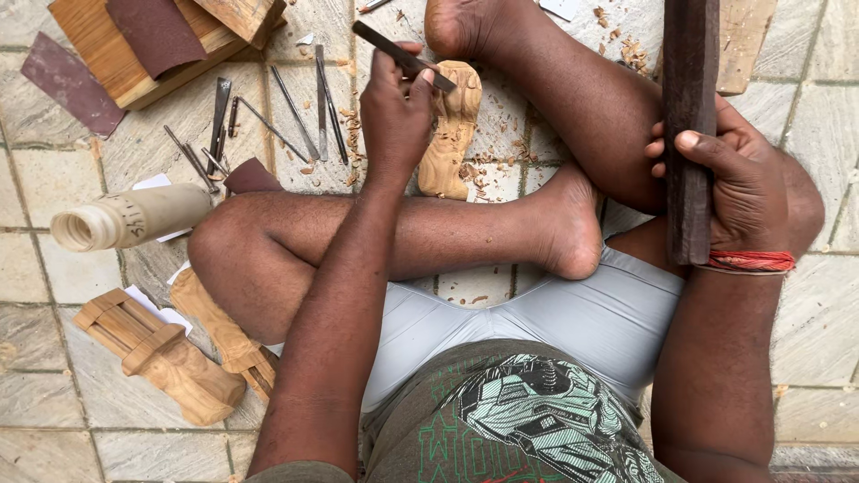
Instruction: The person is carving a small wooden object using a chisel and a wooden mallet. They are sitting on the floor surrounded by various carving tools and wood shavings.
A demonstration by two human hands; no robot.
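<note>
Head view: left hand (394,103) pinches chisel (403,56) on the wooden figure (450,130); right hand (729,174), beside it, clasps mallet (689,125); strikes should stay light and square.

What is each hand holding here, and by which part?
Left hand grips a chisel mid-shaft against the wooden figure. Right hand grips the dark wooden mallet at its lower end.

Dark wooden mallet (690,125): upper end cut off by the top edge; right hand (734,179) covers part of its shaft. Chisel (403,58): cutting tip hidden where it meets the carved figure (452,130); left hand (394,112) hides the figure's left flank. Wooden blocks (152,40) cut off at the top edge. Small carved figure (224,335) partly hidden under the knee.
</note>
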